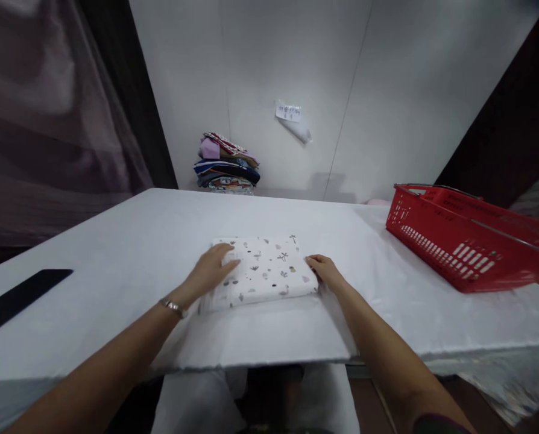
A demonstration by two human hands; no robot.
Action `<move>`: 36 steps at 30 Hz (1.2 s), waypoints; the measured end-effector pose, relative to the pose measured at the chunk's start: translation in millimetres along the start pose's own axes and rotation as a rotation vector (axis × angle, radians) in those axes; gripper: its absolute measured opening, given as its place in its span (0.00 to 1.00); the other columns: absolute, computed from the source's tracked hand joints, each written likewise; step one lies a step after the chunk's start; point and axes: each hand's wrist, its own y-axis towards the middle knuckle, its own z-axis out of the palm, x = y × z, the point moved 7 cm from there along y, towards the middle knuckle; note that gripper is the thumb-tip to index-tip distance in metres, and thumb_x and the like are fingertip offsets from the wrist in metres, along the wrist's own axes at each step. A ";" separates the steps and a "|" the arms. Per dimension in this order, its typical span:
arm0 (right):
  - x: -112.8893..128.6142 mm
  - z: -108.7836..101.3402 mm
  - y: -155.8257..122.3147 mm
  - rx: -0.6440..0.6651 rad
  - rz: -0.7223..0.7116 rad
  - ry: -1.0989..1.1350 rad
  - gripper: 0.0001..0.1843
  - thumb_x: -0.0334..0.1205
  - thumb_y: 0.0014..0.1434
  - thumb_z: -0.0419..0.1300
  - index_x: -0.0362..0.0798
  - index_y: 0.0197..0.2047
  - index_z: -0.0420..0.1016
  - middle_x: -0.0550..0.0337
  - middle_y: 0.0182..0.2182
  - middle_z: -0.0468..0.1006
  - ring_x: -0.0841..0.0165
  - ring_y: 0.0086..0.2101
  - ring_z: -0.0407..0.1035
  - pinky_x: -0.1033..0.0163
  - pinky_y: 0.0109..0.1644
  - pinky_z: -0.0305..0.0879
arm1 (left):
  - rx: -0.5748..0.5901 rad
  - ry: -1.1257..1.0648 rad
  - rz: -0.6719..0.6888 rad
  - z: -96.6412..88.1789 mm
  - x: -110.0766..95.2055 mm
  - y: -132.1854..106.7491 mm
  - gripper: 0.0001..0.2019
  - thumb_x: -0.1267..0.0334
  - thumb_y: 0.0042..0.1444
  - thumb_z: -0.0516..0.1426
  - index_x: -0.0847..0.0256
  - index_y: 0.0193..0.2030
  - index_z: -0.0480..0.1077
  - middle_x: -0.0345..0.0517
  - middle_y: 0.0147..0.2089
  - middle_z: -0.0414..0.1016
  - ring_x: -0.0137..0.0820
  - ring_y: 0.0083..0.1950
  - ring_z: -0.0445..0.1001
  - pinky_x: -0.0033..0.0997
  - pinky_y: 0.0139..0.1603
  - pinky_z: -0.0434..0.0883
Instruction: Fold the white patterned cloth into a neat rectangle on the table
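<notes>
Touching folded cloth: left hand, right hand; red basket contents unseen

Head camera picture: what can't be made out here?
Paper note: writing too small to read.
Red basket: its side hides the contents, and the right edge cuts it off.
Black flat object: cut off by the left edge.
Right hand: grip on the folded cloth unclear.

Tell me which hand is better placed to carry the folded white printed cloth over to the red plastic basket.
Right, probably. The right hand touches the folded white printed cloth at its right edge, on the side of the red plastic basket. The left hand lies on its left part, farther off.
</notes>
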 end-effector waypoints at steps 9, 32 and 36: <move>0.4 5.1 -18.0 0.029 -0.114 -0.080 0.20 0.55 0.47 0.59 0.45 0.31 0.73 0.58 0.28 0.75 0.67 0.31 0.67 0.65 0.33 0.60 | -0.034 0.096 0.159 29.0 -27.7 -73.2 0.22 0.48 0.58 0.49 0.57 0.53 0.66 0.48 0.59 0.67 0.38 0.61 0.61 0.47 0.63 0.51; -14.8 -8.6 -49.3 0.209 -0.118 0.046 0.28 0.46 0.39 0.68 0.45 0.45 0.70 0.69 0.22 0.63 0.74 0.24 0.60 0.66 0.30 0.56 | -0.012 0.041 0.079 23.0 -27.6 -88.8 0.20 0.52 0.58 0.51 0.56 0.55 0.64 0.48 0.61 0.64 0.37 0.63 0.58 0.45 0.64 0.50; -8.1 -7.5 -54.8 0.145 -0.132 -0.027 0.25 0.51 0.43 0.65 0.45 0.41 0.71 0.65 0.22 0.66 0.71 0.25 0.62 0.64 0.31 0.58 | -0.086 -0.033 0.028 17.4 -21.9 -106.7 0.20 0.55 0.58 0.52 0.57 0.56 0.64 0.49 0.62 0.62 0.38 0.65 0.55 0.44 0.62 0.56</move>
